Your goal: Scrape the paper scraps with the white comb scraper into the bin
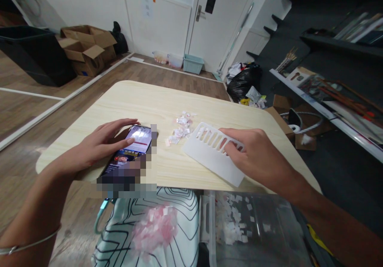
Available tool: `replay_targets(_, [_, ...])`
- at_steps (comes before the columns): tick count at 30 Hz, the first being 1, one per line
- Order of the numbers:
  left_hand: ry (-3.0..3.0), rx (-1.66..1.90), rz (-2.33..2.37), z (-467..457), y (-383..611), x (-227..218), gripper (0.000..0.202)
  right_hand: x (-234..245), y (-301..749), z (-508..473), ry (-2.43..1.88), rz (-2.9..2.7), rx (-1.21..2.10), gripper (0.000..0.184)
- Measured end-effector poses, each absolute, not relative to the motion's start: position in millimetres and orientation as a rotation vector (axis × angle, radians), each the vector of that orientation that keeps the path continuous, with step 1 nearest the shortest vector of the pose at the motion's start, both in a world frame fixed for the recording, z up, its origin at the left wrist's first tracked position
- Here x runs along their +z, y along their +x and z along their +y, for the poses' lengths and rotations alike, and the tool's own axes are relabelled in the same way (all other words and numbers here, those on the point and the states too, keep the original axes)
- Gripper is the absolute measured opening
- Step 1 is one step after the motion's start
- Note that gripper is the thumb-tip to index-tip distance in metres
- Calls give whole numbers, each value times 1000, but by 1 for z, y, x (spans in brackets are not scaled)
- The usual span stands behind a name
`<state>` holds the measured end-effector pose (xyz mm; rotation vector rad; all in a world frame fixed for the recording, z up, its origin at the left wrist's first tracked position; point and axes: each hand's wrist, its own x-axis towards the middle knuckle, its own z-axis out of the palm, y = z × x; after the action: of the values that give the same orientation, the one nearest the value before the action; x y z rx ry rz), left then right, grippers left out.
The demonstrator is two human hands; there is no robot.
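My left hand (103,141) lies along the left side of a lit phone (140,137), fingers stretched past its top edge. Its thumb rests on the screen. Pixel blocks cover the phone's lower right part. In my right hand (254,151) is a white plastic scraper (206,151) with a row of slots along its upper edge, gripped with the thumb at the slots. The scraper's straight lower edge is at the tabletop. Just left of it lies a loose heap of small white and pink paper pieces (181,129) on the pale wooden table (143,95).
Below the table edge are a patterned cushion (185,223) bearing a pink-white plastic bag (157,227) and a clear plastic bin (269,235) containing white pieces. A light blue cable (100,215) hangs beneath the phone. Dark shelves (329,59) stand right; cardboard boxes (89,51) back left.
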<state>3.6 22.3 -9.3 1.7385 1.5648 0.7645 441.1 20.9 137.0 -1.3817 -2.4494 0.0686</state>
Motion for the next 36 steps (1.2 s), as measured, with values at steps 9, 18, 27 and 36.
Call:
replay_targets(9, [1741, 766, 1561, 23, 6, -5, 106, 128, 434, -13, -1346, -2417, 251, 41])
replay_targets(18, [1756, 756, 1565, 23, 4, -7, 103, 137, 457, -49, -1310, -2326, 432, 47])
replay_targets(27, [1758, 742, 1584, 21, 8, -1, 111, 135, 494, 4, -1538, -2172, 192, 43])
replay_targets(36, [1727, 797, 1614, 23, 15, 4, 119, 132, 508, -1, -1625, -2193, 234, 36])
